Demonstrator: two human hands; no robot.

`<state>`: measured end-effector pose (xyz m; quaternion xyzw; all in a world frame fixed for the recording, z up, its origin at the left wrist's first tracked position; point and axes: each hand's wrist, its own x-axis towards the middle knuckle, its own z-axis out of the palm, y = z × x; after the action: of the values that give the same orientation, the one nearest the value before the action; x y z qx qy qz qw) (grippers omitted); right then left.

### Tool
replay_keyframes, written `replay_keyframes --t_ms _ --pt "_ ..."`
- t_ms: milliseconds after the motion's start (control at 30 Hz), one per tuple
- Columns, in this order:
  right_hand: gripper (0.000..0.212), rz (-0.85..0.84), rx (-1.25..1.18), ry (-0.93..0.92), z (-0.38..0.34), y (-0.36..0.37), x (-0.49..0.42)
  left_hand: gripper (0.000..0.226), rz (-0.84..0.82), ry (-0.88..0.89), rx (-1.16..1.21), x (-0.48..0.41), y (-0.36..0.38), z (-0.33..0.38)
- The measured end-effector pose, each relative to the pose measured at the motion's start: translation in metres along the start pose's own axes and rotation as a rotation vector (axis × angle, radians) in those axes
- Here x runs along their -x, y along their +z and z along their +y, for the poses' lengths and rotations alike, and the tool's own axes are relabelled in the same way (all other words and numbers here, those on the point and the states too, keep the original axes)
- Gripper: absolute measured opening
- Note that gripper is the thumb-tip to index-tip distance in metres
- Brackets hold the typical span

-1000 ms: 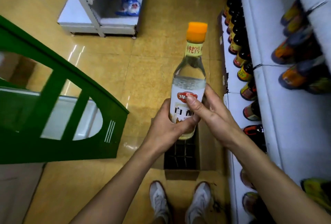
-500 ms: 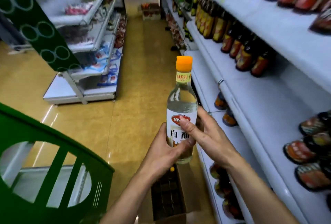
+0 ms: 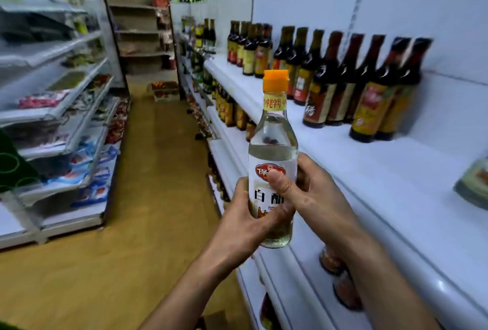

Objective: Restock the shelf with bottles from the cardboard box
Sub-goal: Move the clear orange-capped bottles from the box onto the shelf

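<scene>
A clear bottle [image 3: 273, 142] with an orange cap and a white label stands upright in both my hands, in front of the white shelf [image 3: 383, 184] on the right. My left hand [image 3: 245, 218] wraps its lower part from the left. My right hand [image 3: 303, 197] grips the label from the right, thumb across the front. A row of dark bottles [image 3: 330, 86] lines the back of that shelf. Another clear bottle [image 3: 472, 184] shows at the right edge. Only a corner of the cardboard box [image 3: 214, 319] shows at the bottom.
Lower shelves on the right hold more dark bottles [image 3: 340, 279]. Across the yellow-floored aisle [image 3: 148, 171], tilted shelves [image 3: 66, 107] carry packaged goods. A green frame [image 3: 13, 166] pokes in at the left edge. A small crate [image 3: 165, 90] sits at the aisle's far end.
The view has lifted from the floor and box up to shelf height. Both hands have raised the bottle with it, keeping the same grip.
</scene>
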<state>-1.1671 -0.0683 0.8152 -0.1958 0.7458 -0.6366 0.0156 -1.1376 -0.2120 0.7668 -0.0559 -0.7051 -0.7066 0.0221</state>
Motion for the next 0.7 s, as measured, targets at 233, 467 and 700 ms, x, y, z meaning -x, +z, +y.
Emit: replay_keyframes --t_ms 233,467,700 --pt "0.04 0.152 0.022 -0.08 -0.031 -0.071 0.023 0.055 -0.142 0.124 -0.04 -0.028 0.063 0.033" --pt "0.047 0.331 0.081 -0.101 -0.042 -0.119 0.044 0.05 -0.298 0.174 0.007 -0.047 0.115 0.051" --pt "0.045 0.513 0.176 -0.095 -0.047 -0.16 0.069 0.057 -0.499 0.214 0.048 -0.066 0.169 0.058"
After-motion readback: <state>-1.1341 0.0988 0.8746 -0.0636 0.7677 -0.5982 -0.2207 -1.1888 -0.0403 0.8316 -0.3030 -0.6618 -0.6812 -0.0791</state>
